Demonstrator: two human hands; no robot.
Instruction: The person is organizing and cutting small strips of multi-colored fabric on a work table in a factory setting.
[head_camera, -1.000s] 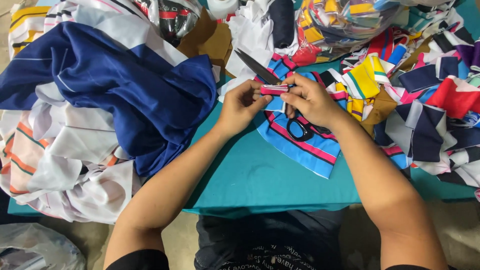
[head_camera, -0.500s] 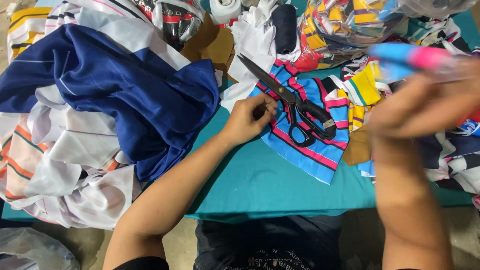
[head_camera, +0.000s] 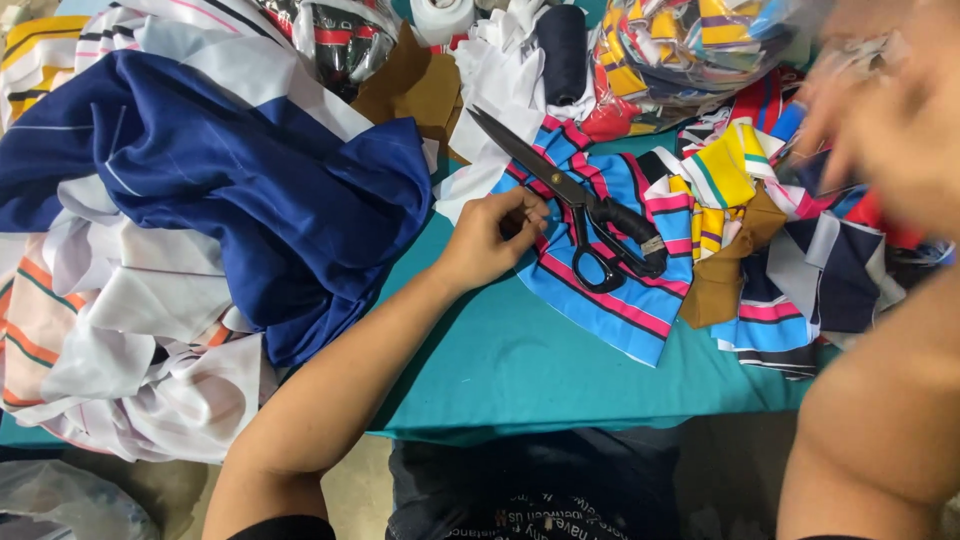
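clear plastic bag (head_camera: 690, 40) | table's far edge, right of centre | holds yellow, blue, red fabric scraps

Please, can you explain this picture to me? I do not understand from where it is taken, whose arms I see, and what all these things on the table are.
The camera sits on a person's head and looks down, so the two bare arms belong to that person; there is no machine. The left hand rests on a piece of blue cloth with pink and black stripes, fingers curled at its edge. Black scissors lie on that cloth, untouched. The right hand is raised near the camera and blurred; what it holds, if anything, I cannot tell. The table has a teal cover. On its left lies a dark blue garment over white striped fabric; on the right are many small colourful cloth pieces.
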